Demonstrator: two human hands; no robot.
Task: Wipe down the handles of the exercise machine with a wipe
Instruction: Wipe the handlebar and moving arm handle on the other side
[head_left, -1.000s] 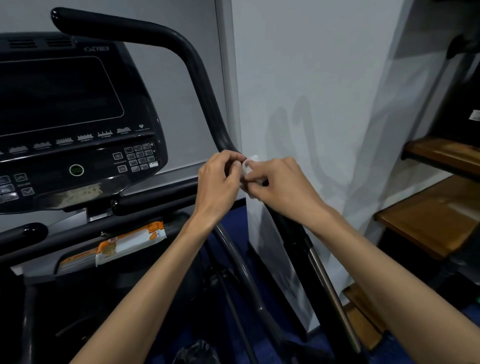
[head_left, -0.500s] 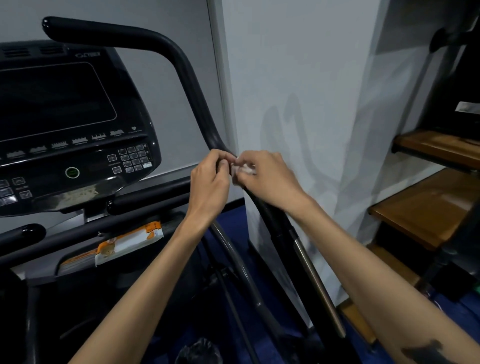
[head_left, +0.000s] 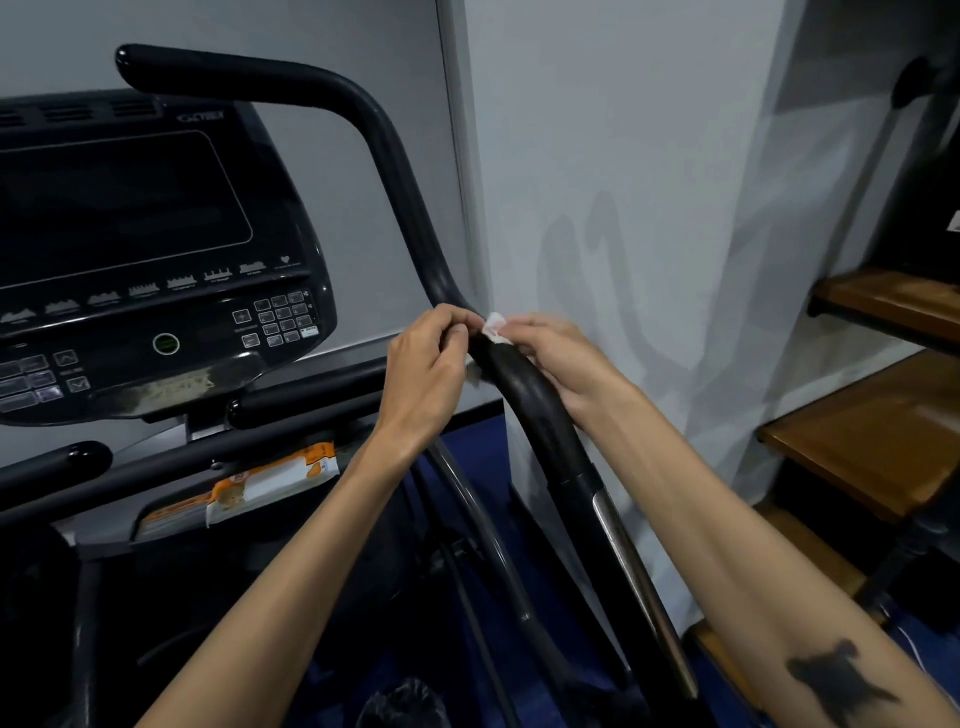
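Small white wipe (head_left: 494, 328) pinched betw. both hands at curved black foam handle (head_left: 524, 395). L hand (head_left: 426, 374) fingers curled on wipe; R hand (head_left: 558, 358) likewise.

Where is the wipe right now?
In the head view, the wipe sits centre frame on the curved black handle, pinched between the left hand and right hand.

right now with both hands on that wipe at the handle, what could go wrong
1. The wipe is bunched small between the left hand and right hand, so it may cover only a narrow strip of the handle and skip the far side.
2. Both hands pinch it from opposite sides; pulling apart could tear it.
3. The handle's long upper curve could get missed.
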